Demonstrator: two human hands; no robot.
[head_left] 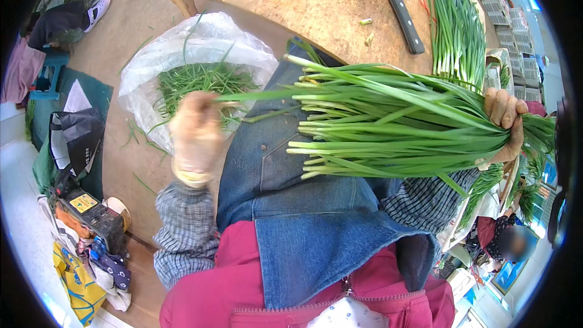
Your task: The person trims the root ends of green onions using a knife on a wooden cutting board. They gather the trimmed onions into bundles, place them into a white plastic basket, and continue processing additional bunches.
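Observation:
A thick bunch of green garlic chives (395, 121) lies across my front at lap height, its pale cut ends to the left. My right hand (507, 118) is closed around its leafy end. On the left, my left hand (197, 130) is smeared by motion over a clear plastic bag (143, 73) that holds loose green trimmings (200, 82). A single chive leaf (261, 95) stretches from the left fingertips toward the bunch and appears pinched there; the fingers themselves are blurred.
Ahead stands a wooden table (285, 6) with a black-handled cleaver (404, 21) and another chive bunch (458, 30). At left are a black bag (79, 136), a yellow bag (79, 282) and another person's leg (61, 21). White crates (519, 42) stack at far right.

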